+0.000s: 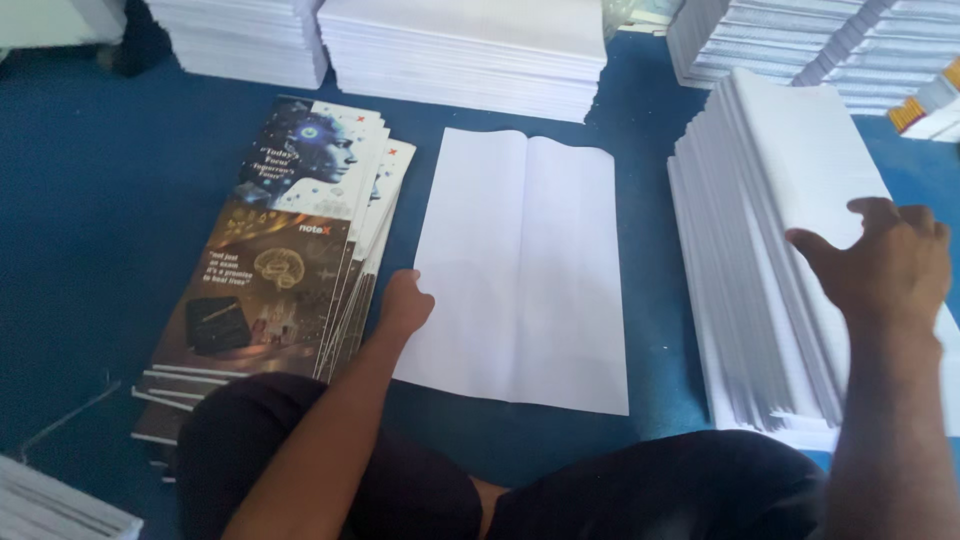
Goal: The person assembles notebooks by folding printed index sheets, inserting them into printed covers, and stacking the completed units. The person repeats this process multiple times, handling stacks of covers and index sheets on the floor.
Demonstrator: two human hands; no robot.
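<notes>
1. Left hand [405, 303], fingers curled, presses the left edge of the white folded sheet [520, 270]; printed covers [270, 270] lie just beside it.
2. Right hand [885, 262], open (fingers spread), rests on the tall paper stack [760, 250]; blue floor [90, 230] beneath.

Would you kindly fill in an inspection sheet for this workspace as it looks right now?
Surface: blue floor covering, lit from above.
Job's things: white folded sheet lying flat in the middle; fanned pile of printed covers to its left; tall pile of white sheets to its right.
Clutter: orange-edged item at the far right, too cropped to identify.
Hands: left hand rests on the folded sheet's left edge; right hand lies open on the tall pile.
Cables: nothing seen.
Surroundings: more white paper stacks along the back; the person's dark-clothed knees at the bottom.
</notes>
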